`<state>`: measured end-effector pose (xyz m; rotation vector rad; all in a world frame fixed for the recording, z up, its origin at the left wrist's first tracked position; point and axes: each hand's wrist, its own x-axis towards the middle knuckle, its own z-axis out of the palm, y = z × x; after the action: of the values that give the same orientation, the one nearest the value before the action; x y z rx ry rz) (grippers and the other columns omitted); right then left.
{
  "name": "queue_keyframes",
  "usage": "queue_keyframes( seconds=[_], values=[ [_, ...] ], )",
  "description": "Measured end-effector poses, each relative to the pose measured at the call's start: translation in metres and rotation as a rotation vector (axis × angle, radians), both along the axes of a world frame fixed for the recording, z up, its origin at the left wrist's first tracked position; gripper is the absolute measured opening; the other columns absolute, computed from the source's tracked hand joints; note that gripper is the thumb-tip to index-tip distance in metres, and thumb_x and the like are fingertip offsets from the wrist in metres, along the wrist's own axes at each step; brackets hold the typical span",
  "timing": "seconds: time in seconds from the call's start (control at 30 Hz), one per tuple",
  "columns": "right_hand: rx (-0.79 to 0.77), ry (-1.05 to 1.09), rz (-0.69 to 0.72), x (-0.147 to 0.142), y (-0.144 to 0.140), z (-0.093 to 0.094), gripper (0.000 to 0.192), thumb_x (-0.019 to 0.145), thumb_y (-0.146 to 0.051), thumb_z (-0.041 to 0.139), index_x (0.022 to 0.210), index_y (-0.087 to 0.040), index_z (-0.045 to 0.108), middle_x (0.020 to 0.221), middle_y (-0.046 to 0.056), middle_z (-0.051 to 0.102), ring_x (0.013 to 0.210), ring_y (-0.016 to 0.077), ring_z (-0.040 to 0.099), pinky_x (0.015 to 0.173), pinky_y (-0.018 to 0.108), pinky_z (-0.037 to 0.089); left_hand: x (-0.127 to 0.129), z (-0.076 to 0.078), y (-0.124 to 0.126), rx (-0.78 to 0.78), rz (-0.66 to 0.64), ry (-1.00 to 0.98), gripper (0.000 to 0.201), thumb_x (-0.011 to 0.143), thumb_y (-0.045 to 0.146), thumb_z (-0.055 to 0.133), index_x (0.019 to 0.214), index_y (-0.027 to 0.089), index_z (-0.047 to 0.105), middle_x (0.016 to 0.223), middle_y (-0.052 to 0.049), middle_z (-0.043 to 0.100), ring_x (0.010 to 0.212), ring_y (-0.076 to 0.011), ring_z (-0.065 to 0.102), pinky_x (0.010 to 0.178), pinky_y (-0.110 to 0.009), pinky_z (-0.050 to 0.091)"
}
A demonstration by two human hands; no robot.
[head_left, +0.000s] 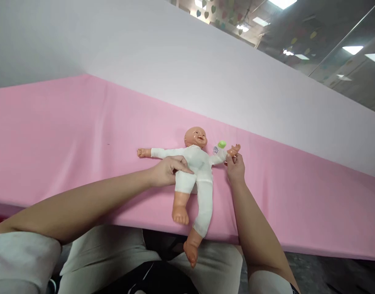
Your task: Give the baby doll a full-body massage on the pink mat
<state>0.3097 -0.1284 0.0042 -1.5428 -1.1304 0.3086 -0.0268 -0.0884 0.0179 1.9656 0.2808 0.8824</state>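
Observation:
A baby doll (199,163) in a white suit lies on its back on the pink table cover (67,134), arms spread, one leg hanging over the near edge. My left hand (167,170) rests on the doll's side and hip, its fingers pinching the white suit. My right hand (235,167) holds the doll's hand at the right between its fingertips. A small bottle with a green cap (219,148) lies just behind the doll's right-side arm, close to my right fingers.
A white panel (187,65) rises behind the pink surface. The table's near edge runs just above my lap (138,261). Ceiling lights and glass partitions show at the top right.

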Motion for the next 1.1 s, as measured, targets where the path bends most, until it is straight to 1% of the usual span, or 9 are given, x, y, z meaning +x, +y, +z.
queue_keyframes(
  seconds=[0.13,0.3,0.37,0.47,0.57,0.67,0.87,0.97,1.1],
  values=[
    [-0.076,0.154,-0.077,0.021,0.001,-0.004,0.068,0.09,-0.061,0.072,0.142,-0.021,0.054,0.11,0.01,0.078,0.089,0.0232,0.077,0.074,0.036,0.065,0.0,0.002,-0.016,0.072,-0.152,0.001,0.021,0.088,0.032,0.082,0.105,0.023,0.086,0.095,-0.005,0.06,0.08,-0.0122,0.062,0.07,-0.024,0.055],
    [-0.33,0.145,-0.164,0.037,0.007,-0.015,0.058,0.084,-0.045,0.08,0.132,-0.022,0.058,0.091,0.005,0.076,0.066,0.0189,0.072,0.052,0.029,0.061,-0.002,0.006,-0.023,0.092,-0.169,0.024,0.018,0.087,0.03,0.081,0.103,0.025,0.087,0.095,-0.005,0.06,0.081,-0.0142,0.062,0.072,-0.026,0.055],
    [-0.322,0.157,-0.153,0.036,0.007,-0.016,0.062,0.084,-0.044,0.079,0.137,-0.023,0.054,0.099,0.006,0.077,0.067,0.0183,0.073,0.056,0.03,0.064,-0.001,0.007,-0.021,0.074,-0.159,0.012,0.018,0.087,0.031,0.082,0.103,0.025,0.087,0.095,-0.005,0.062,0.081,-0.0139,0.063,0.072,-0.025,0.055],
    [-0.172,0.225,-0.092,0.027,0.005,-0.013,0.075,0.088,-0.05,0.076,0.149,-0.025,0.041,0.121,0.01,0.075,0.08,0.0193,0.076,0.069,0.035,0.069,0.001,0.004,-0.014,0.02,-0.11,-0.018,0.021,0.085,0.03,0.082,0.105,0.025,0.087,0.095,-0.006,0.064,0.081,-0.0127,0.065,0.071,-0.023,0.056],
    [0.028,0.154,-0.032,0.006,0.002,-0.005,0.079,0.091,-0.051,0.072,0.156,-0.026,0.035,0.143,0.014,0.066,0.103,0.022,0.076,0.086,0.039,0.068,0.003,0.0,-0.004,-0.052,0.054,-0.03,0.024,0.083,0.027,0.08,0.106,0.024,0.087,0.096,-0.006,0.067,0.084,-0.0149,0.068,0.073,-0.025,0.057],
    [0.16,-0.014,0.024,-0.02,-0.001,0.001,0.075,0.095,-0.047,0.07,0.159,-0.026,0.037,0.148,0.015,0.064,0.115,0.0232,0.073,0.098,0.042,0.064,0.003,-0.003,0.009,-0.081,0.225,0.002,0.024,0.079,0.024,0.075,0.099,0.022,0.087,0.095,-0.007,0.071,0.087,-0.018,0.07,0.076,-0.027,0.059],
    [0.111,-0.533,0.235,-0.056,0.001,0.001,0.047,0.101,-0.03,0.055,0.148,-0.026,0.059,0.144,0.01,0.069,0.128,0.0278,0.067,0.113,0.053,0.054,0.004,-0.003,0.025,-0.096,0.282,0.056,0.02,0.067,0.019,0.063,0.077,0.016,0.08,0.087,-0.005,0.075,0.084,-0.0195,0.07,0.075,-0.029,0.058],
    [0.083,-0.805,0.363,-0.059,0.002,0.001,0.053,0.097,-0.012,0.046,0.145,-0.026,0.064,0.146,0.007,0.068,0.135,0.0278,0.06,0.121,0.056,0.046,0.007,-0.001,0.027,-0.124,0.244,0.066,0.017,0.065,0.019,0.06,0.07,0.016,0.076,0.081,-0.004,0.074,0.077,-0.0184,0.068,0.069,-0.028,0.056],
    [0.031,-0.92,0.392,-0.058,0.003,0.004,0.063,0.088,-0.003,0.048,0.141,-0.028,0.068,0.153,0.005,0.063,0.144,0.0291,0.052,0.125,0.057,0.041,0.012,-0.001,0.03,-0.152,0.165,0.006,0.016,0.066,0.019,0.061,0.07,0.016,0.076,0.078,-0.003,0.075,0.076,-0.018,0.068,0.073,-0.03,0.057]
  ],
)
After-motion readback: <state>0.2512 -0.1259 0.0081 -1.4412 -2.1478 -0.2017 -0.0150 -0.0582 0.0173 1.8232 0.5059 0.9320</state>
